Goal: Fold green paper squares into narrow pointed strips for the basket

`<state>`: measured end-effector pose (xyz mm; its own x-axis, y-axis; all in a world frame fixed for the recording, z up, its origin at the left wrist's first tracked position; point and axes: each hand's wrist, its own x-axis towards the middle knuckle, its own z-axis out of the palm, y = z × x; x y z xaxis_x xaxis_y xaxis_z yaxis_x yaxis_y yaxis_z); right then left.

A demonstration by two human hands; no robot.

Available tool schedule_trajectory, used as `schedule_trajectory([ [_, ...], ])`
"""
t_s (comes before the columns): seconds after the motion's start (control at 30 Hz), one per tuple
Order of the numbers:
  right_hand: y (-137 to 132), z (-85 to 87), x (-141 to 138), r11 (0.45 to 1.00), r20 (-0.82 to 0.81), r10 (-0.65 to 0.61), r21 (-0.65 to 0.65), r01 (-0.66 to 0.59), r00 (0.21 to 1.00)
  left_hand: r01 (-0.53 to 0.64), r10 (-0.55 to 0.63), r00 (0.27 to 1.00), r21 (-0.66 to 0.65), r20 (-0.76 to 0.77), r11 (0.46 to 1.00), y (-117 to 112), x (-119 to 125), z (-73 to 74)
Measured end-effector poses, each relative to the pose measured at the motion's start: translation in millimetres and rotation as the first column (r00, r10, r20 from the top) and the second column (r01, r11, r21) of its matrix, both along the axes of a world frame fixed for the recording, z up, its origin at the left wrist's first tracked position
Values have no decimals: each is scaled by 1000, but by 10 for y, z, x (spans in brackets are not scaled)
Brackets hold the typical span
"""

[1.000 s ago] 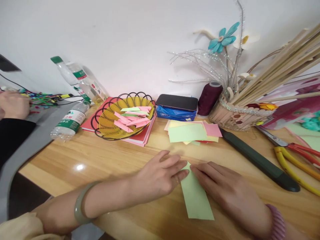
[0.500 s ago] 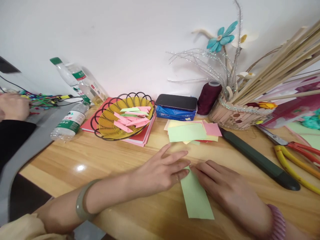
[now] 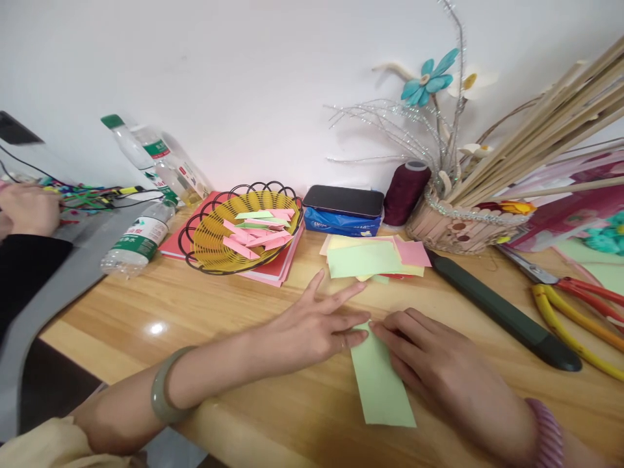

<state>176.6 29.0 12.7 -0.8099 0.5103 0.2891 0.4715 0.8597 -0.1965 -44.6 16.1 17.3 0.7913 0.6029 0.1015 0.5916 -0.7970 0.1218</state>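
Where the desk (image 3: 195, 305) ends at left: co-worker's hand (image 3: 34, 208) beside tangled cords (image 3: 112, 194).
Yellow basket (image 3: 207, 242): on red sheets (image 3: 280, 263), holding folded pink and green papers (image 3: 238, 248).
Left hand (image 3: 309, 330): upper fingers spread wide, two lower fingertips touching far end of green paper strip (image 3: 383, 383); pinch cannot be told.
Green paper strip: mostly flat on the desk between the hands.
Right hand (image 3: 439, 364): fingers curled nearly closed, tips at the strip's far corner; thumb hidden, grip cannot be told.
Dark green tool (image 3: 507, 309): beside red-handled scissors (image 3: 572, 286).
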Motion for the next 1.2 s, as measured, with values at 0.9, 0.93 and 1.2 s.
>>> schedule_trajectory([
  [0.9,-38,135,191,1000,-71,23,-10,-24,997,14,-17,995,37,99,999,47,-50,-58],
  [0.93,-47,144,199,999,-84,13,-31,-15,996,26,-30,993,31,114,999,64,-61,-63],
  [1.2,-96,133,105,983,-44,143,-113,-147,989,8,-19,967,45,253,999,125,-81,-50],
])
